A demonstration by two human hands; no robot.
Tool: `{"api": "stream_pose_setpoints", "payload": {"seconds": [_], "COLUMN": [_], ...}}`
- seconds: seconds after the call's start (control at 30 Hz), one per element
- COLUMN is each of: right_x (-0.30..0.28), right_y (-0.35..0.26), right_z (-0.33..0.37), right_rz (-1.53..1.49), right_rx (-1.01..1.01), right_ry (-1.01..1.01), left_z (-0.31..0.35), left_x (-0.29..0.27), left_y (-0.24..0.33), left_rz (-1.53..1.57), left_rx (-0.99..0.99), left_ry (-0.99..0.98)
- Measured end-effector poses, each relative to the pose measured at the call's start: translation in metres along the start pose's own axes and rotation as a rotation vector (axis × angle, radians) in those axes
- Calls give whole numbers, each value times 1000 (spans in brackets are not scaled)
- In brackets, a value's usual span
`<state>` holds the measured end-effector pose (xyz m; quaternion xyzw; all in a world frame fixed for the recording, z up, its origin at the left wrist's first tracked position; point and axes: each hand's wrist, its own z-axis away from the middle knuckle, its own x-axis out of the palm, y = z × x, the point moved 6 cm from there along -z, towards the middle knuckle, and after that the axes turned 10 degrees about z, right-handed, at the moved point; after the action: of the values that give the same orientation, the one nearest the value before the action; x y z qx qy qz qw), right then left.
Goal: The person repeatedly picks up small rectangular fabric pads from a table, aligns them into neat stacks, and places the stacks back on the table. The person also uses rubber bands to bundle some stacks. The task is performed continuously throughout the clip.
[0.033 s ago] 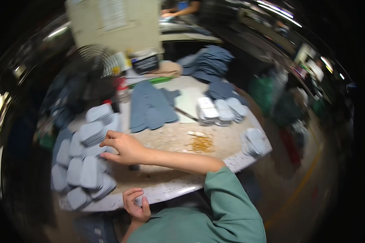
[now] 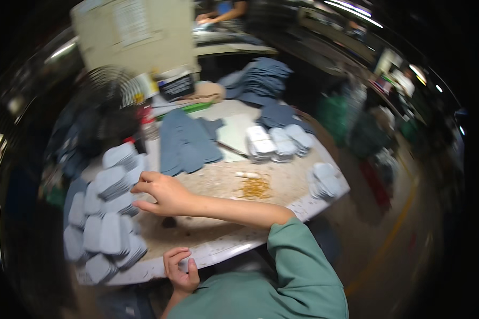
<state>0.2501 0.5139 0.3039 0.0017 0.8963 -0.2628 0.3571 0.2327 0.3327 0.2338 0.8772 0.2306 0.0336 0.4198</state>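
Observation:
Stretched across the table to the left, my right hand (image 2: pixel 167 196) has its thumb and fingers apart and holds nothing. Its fingertips are beside the stacks of light grey-blue rounded flat pieces (image 2: pixel 110 183); whether they touch is unclear. Several more such stacks (image 2: pixel 102 234) crowd the table's left side. My left hand (image 2: pixel 181 270) hovers at the near table edge, fingers loosely curled, thumb apart, with nothing visible in it. Darker blue-grey flat cut pieces (image 2: pixel 189 143) lie beyond my right hand.
Yellow-brown rubber bands (image 2: pixel 254 187) lie mid-table (image 2: pixel 207 191). Pale stacks (image 2: pixel 261 143) stand behind them, one banded; another stack (image 2: pixel 324 181) sits at the right corner. Farther back are dark pieces (image 2: pixel 266 80), a black box (image 2: pixel 176 85) and a fan (image 2: pixel 112 85). Another person's arm (image 2: pixel 223 16) shows far off.
The table and its stacks have slid slightly left in the picture. My right hand keeps its place in view, so it is a little farther right of the stacks. Both hands keep their shape.

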Motion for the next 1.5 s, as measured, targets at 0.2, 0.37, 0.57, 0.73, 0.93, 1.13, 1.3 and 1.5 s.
{"api": "stream_pose_setpoints", "payload": {"seconds": [0.2, 0.37, 0.57, 0.73, 0.93, 1.13, 1.3, 1.5], "right_x": [-170, -275, -279, -280, -296, -312, -236, -82], "right_y": [104, 196, 279, 307, 290, 163, 59, -18], "right_z": [91, 183, 228, 235, 233, 193, 150, 124], "right_rz": [527, 938, 736, 656, 711, 837, 434, 112], "right_rx": [315, 921, 1262, 1225, 1068, 773, 413, 327], "right_ry": [230, 227, -185, -18, 213, 572, 440, -36], "left_z": [10, 18, 21, 22, 28, 24, 11, -3], "left_x": [78, 91, 87, 89, 87, 88, 88, 75], "left_y": [-4, -17, -29, -36, -50, -46, -55, -53], "left_rz": [151, 188, 95, 37, 67, 192, 674, 1135], "left_rx": [-30, -124, -62, 12, -81, -188, -660, -679], "left_ry": [-336, -433, -495, -519, -543, -492, -370, -8]}}
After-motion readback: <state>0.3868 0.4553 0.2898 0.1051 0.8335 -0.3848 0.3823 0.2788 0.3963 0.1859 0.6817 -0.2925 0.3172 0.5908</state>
